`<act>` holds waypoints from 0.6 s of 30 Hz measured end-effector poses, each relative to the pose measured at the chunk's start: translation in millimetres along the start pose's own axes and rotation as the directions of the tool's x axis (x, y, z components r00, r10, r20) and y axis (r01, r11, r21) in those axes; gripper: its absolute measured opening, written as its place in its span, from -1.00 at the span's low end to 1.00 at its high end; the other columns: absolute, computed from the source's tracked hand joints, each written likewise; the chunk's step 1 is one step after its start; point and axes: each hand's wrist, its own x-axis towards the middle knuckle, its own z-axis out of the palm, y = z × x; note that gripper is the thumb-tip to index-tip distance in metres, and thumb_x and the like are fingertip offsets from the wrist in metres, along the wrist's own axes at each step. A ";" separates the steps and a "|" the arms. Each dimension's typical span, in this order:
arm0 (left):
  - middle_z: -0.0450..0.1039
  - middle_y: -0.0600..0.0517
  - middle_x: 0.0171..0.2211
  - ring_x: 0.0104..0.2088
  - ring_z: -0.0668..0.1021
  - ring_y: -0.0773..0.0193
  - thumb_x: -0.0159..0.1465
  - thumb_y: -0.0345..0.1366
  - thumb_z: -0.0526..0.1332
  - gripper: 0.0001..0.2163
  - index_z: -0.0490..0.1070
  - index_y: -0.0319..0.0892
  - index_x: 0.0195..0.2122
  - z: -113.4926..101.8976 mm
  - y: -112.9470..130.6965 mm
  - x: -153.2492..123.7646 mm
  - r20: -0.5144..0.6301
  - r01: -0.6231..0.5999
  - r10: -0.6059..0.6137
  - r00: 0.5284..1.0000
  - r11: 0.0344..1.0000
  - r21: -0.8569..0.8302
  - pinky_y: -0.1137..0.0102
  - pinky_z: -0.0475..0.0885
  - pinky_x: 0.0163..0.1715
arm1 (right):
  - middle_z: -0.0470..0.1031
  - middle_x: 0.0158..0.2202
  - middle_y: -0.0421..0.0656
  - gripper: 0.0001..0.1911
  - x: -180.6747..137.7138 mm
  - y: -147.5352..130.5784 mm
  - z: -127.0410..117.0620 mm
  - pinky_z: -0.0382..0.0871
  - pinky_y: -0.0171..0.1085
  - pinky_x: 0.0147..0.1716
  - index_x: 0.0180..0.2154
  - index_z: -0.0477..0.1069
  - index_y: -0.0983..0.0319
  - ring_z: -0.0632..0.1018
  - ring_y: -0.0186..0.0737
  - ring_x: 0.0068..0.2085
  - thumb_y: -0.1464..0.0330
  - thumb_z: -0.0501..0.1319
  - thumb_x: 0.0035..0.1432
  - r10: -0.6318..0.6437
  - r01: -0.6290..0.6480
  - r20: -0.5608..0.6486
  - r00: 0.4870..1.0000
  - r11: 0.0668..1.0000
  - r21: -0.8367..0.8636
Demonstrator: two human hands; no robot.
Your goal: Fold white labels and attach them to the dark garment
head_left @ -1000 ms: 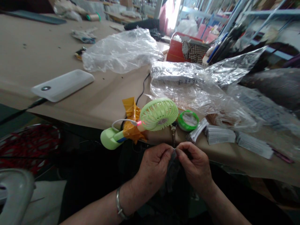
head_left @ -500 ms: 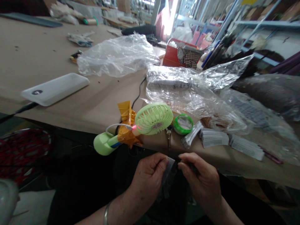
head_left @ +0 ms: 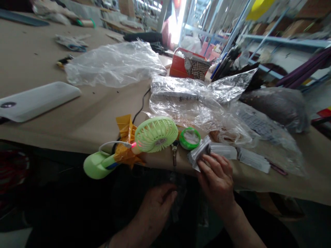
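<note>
A stack of small white paper tags (head_left: 200,155) lies at the near edge of the worktop (head_left: 85,117), just right of the frame's centre; the tags are thin, pale and fanned a little at one end, and any print on them is too small to read. The right hand (head_left: 216,179) rests on this stack with its fingertips (head_left: 207,162) pinching the front tags. Two more stacks of the same tags (head_left: 239,155) lie in a row just to the right. The left hand (head_left: 157,203) sits lower, below the worktop's edge in the lower middle of the frame, fingers loosely curled against a dark piece of cloth (head_left: 178,193); whether it grips the cloth cannot be told. Just left of the tags are a green tape roll (head_left: 189,138) and a light green handheld fan (head_left: 144,139), its neck wrapped in yellow tape (head_left: 125,143) and a small red light glowing there. Behind them lie crumpled clear plastic bags (head_left: 196,103), one bearing a line of dark handwriting that is not legible. A white power bank (head_left: 36,101) lies at the left edge, and a red box (head_left: 178,67) stands in the upper middle.
</note>
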 end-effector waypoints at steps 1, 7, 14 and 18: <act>0.60 -0.01 -0.32 -0.25 0.57 0.16 0.18 -0.27 0.13 -0.77 0.57 -0.17 -0.28 0.6 1.4 0.1 0.003 0.000 0.000 1.000 1.000 -0.014 0.39 0.38 -0.21 | 0.43 -0.02 -0.10 -0.86 0.6 0.9 -1.6 0.14 0.15 0.10 -0.09 0.42 0.26 0.37 0.05 0.07 0.43 0.15 0.34 -0.002 0.002 -0.007 1.000 1.000 0.014; 0.49 0.04 -0.54 -0.45 0.47 0.29 0.09 -0.35 0.21 -0.89 0.52 -0.21 -0.50 11.0 24.7 4.4 0.054 0.107 -0.096 0.994 0.948 -0.299 0.45 0.32 -0.39 | 0.47 -0.11 -0.10 -0.87 0.2 8.1 -13.7 0.17 0.11 0.07 -0.17 0.45 0.27 0.42 -0.02 0.01 0.52 0.17 0.30 -0.013 0.018 -0.039 0.999 0.990 0.139; 0.52 -0.06 -0.37 -0.42 0.51 0.36 0.10 -0.13 0.36 -0.68 0.51 -0.30 -0.26 33.3 51.8 8.7 0.389 0.372 -0.072 0.918 0.492 -0.787 0.48 0.40 -0.38 | 0.44 -0.11 -0.07 -0.84 -21.0 -22.0 -29.1 0.17 0.09 0.07 -0.18 0.46 0.30 0.37 0.00 0.05 0.52 0.11 0.33 -0.098 0.087 0.025 0.995 0.957 0.277; 0.50 -0.04 -0.45 -0.49 0.49 0.41 0.03 -0.33 0.41 -0.79 0.50 -0.33 -0.36 42.0 54.3 13.0 0.328 0.360 -0.150 0.933 0.460 -0.812 0.59 0.33 -0.51 | 0.42 -0.07 -0.05 -0.81 -28.8 -25.8 -35.7 0.14 0.05 0.12 -0.10 0.41 0.32 0.34 0.00 0.08 0.51 0.06 0.34 -0.134 0.104 0.078 0.988 0.946 0.307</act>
